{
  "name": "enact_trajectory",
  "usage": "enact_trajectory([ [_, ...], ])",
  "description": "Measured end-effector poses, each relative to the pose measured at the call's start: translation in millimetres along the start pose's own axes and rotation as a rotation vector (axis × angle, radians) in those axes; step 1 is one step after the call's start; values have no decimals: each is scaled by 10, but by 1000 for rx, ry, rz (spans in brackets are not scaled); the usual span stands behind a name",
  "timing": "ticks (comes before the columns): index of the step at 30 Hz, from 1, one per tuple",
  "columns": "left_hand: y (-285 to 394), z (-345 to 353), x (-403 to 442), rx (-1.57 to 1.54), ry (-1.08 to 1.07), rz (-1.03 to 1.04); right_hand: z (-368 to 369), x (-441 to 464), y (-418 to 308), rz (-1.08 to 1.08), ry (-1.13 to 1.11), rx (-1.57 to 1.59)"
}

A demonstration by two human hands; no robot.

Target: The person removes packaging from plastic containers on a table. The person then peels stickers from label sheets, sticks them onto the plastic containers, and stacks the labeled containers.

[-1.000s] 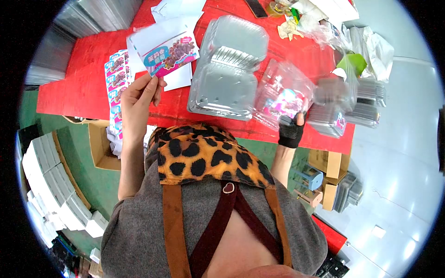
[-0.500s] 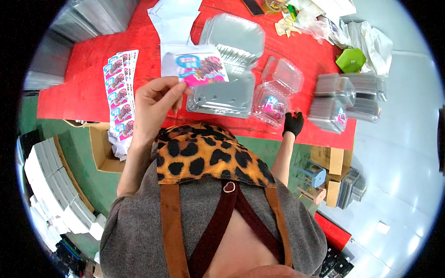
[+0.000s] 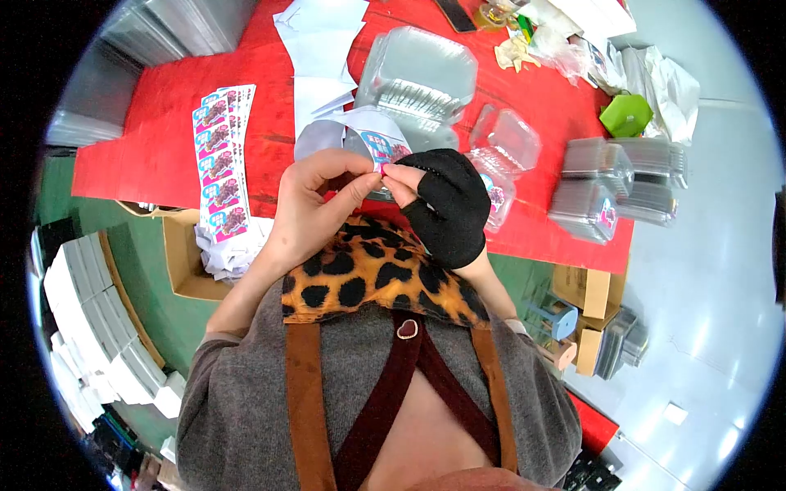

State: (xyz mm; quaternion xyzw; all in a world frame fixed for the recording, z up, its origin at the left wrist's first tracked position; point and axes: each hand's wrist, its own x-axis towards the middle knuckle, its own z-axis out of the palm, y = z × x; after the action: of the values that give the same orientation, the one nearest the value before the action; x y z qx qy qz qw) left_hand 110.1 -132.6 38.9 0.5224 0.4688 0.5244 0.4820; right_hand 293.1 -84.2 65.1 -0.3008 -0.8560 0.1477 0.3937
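My bare left hand (image 3: 315,200) pinches a lower corner of a printed sticker (image 3: 383,146), blue and pink with a dark fruit picture. My right hand (image 3: 449,204), in a black glove with bare fingertips, pinches at the same edge, fingertips touching the left ones. The sticker curls upward, with its white backing showing to the left. Behind it lies an open clear plastic clamshell box (image 3: 422,69), its near part mostly hidden by my hands. To the right is a smaller open clamshell (image 3: 509,143), bearing a similar sticker and partly covered by my right hand.
Strips of stickers (image 3: 219,168) lie at the left of the red table (image 3: 164,106), with white paper sheets (image 3: 319,49) further back. Stacked clear boxes (image 3: 585,196) stand at the right, near a green box (image 3: 626,116). A cardboard box (image 3: 192,278) sits below the left edge.
My right hand has come from beside the small clamshell on the right to the sticker's edge. My left hand has moved right and nearer me, and the sticker now curls.
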Motion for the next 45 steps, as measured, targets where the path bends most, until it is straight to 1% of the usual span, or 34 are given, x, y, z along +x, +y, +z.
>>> enact_trajectory([
  [6, 38, -3, -14, 20, -6, -44, 21, 8, 3, -13, -19, -51],
  [8, 30, -7, -21, 9, -15, -68, -24, 39, -46, -17, -71, -90],
  [11, 73, 1, -20, 79, 15, -95, -18, 33, -58, -50, -89, -132],
  [14, 79, -6, -12, 192, 8, 35, 17, 33, -61, -89, -67, -193],
  [18, 112, -12, 10, 308, 16, 107, 75, 19, -42, -125, -14, -235],
  [21, 113, 3, 14, 310, 21, 99, 6, 68, -85, -12, -69, -192],
  [24, 122, -8, 17, 266, 20, 60, 5, 35, -28, 173, -33, 12],
  [26, 83, -6, 10, 182, 46, 1, -18, 53, -31, 195, -16, 0],
  [27, 63, -9, 10, 170, 50, 5, -26, 59, -34, 207, -6, -8],
  [31, 41, -2, 23, 142, 50, -3, 15, 51, -57, 132, -9, 50],
  [35, 19, 23, 19, 122, 78, 2, 3, 72, -83, 48, -43, -14],
  [38, 99, 18, 43, 271, 79, 110, -3, 58, -52, 15, -47, -63],
  [40, 139, 24, 73, 357, 62, 217, -17, 63, -38, -5, -53, -109],
  [41, 152, 25, 83, 400, 54, 270, -36, 76, -46, 16, -66, -97],
  [43, 169, 42, 81, 371, 43, 264, -85, 108, -69, 55, -94, -71],
  [45, 179, 41, 76, 344, 33, 253, -90, 113, -60, 215, -63, 91],
])
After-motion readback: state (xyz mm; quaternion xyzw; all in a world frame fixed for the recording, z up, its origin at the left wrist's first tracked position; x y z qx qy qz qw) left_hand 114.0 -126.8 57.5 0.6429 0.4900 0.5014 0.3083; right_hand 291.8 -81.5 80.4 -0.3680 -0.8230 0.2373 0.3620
